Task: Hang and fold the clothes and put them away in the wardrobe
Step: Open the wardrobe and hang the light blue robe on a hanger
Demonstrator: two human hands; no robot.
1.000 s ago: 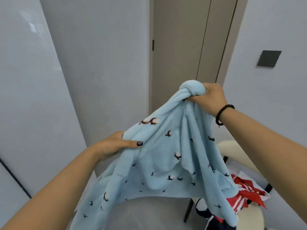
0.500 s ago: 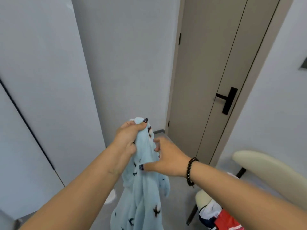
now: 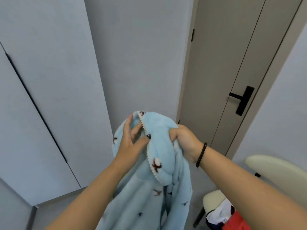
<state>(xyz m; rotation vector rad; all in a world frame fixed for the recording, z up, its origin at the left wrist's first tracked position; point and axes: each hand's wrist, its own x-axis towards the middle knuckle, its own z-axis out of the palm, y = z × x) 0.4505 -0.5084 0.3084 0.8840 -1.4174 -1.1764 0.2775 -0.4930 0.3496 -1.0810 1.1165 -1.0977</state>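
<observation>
Right hand (image 3: 183, 140) grips bunched light-blue fleece garment (image 3: 159, 146) at chest height. Left hand (image 3: 131, 145), fingers straight, touches its trimmed edge, w/ beige door (image 3: 232, 63) behind.

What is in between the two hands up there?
In the head view, a bunched fold of the blue fleece garment with its white-trimmed edge lies between the left hand and the right hand. Both hands touch it.

I have the garment (image 3: 159, 146) between my two hands, left hand (image 3: 131, 143) on its left side, right hand (image 3: 184, 140) on its right. It hangs down in front of the wall. Wardrobe doors (image 3: 41, 97) stand left, the door (image 3: 232, 72) right, a chair (image 3: 279, 176) at lower right with clothes (image 3: 227, 216) on its seat.
</observation>
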